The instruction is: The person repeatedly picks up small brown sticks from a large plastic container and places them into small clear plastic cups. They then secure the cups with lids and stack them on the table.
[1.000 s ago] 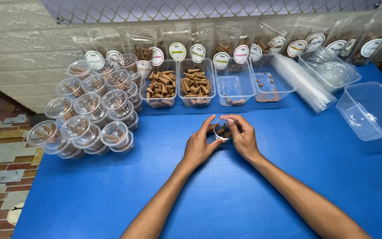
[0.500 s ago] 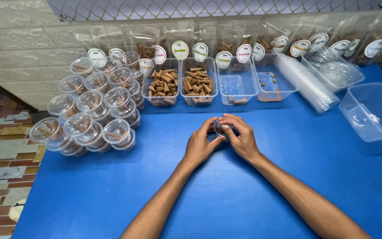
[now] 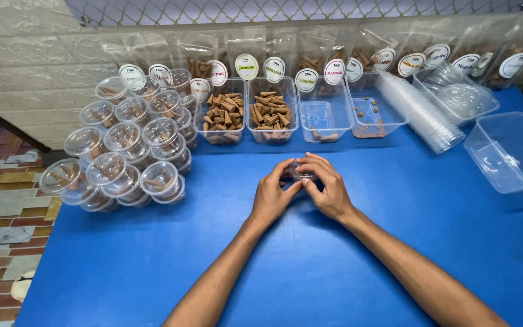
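Both my hands meet over a small clear plastic cup (image 3: 301,172) on the blue table (image 3: 310,266). My left hand (image 3: 272,195) cups its left side and my right hand (image 3: 328,188) covers its right side and top, fingers curled around it. The cup is mostly hidden by my fingers, so its contents cannot be made out. Just beyond my hands stand clear tubs of brown cone-shaped pieces (image 3: 224,113), one next to another (image 3: 272,111).
A stacked pile of lidded clear cups (image 3: 122,151) fills the table's left side. Two nearly empty tubs (image 3: 322,116) and a sleeve of stacked lids (image 3: 420,115) sit at the back. An empty clear box (image 3: 509,151) stands at the right. Labelled pouches (image 3: 334,57) line the wall.
My hands stay closed around the small cup at the same spot; only the fingers shift slightly. Nothing else has moved.
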